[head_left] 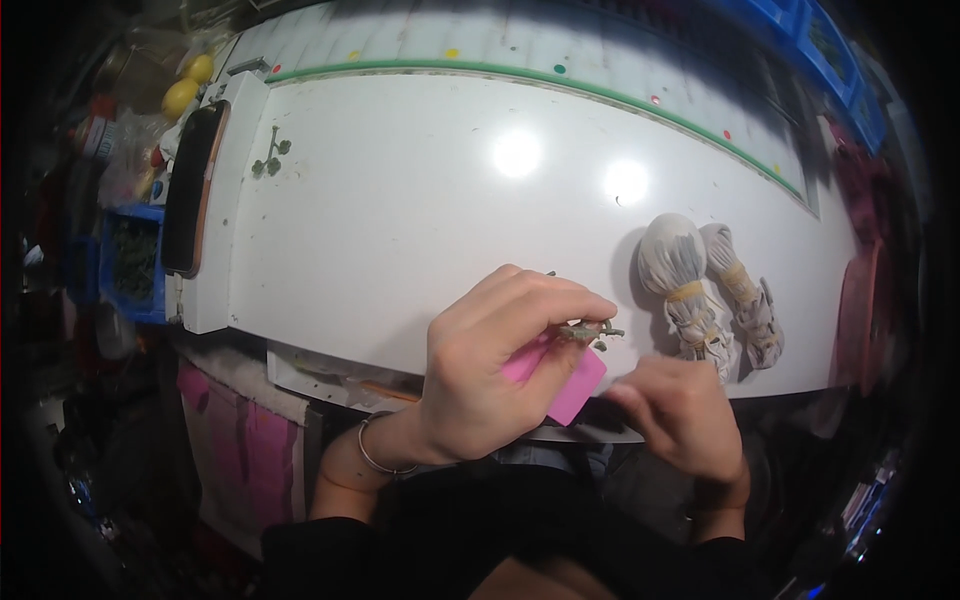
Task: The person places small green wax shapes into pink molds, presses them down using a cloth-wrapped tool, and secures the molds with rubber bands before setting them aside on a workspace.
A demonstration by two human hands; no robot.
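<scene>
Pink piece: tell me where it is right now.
In the head view, the pink piece is a little right of and below centre, in the left hand, just below a green sprig and left of the right hand.

A plain bright pink pad (577,392) shows at lower centre, beside a dull grey-green sprig (590,331). The tabletop (400,200) is plain white, edged along the top by a green strip (400,65); beyond it, a pale sheet (400,35) carries red, yellow and green dots. At right, two off-white and grey cloth bundles (670,248) wear tan bands (686,292). At left are a black phone (190,190) with a copper-brown edge and a blue basket (145,212); at upper right, a blue crate (842,75).
</scene>
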